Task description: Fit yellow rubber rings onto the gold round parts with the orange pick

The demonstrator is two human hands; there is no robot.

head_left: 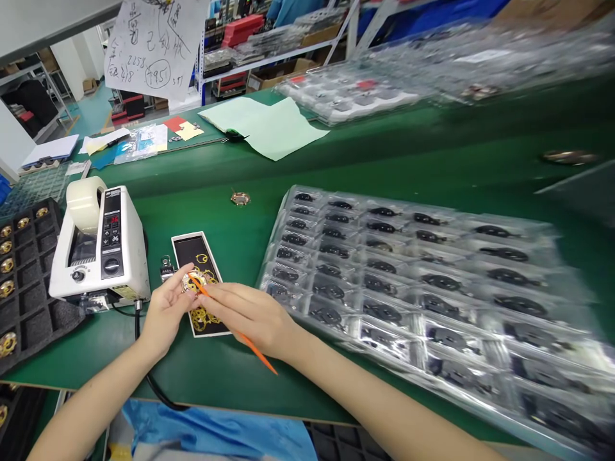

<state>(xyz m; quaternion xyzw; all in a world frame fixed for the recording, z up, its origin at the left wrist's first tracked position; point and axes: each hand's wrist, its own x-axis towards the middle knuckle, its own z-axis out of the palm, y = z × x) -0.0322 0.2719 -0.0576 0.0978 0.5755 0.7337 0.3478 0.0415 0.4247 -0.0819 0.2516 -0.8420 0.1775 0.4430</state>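
My left hand (166, 312) pinches a small round gold-rimmed watch part (193, 280) between thumb and fingertips. In my right hand (259, 315) are slim orange tweezers (259, 356), their front end lying across the face of that part. Both hands meet over a narrow white-edged box (185, 241) with a black inside. Thin yellow ring-shaped pieces (204, 320) lie loose in the box, partly hidden by my fingers. Just left of the box stands a small metal counter (166, 267).
At left are a white tape dispenser (125, 237) and a dark compartment tray (36, 275) holding gold round parts. A large clear plastic tray (346, 333) with black pieces fills the right. Another round part (240, 198) lies behind the box. Pale green sheets (269, 125) lie farther back.
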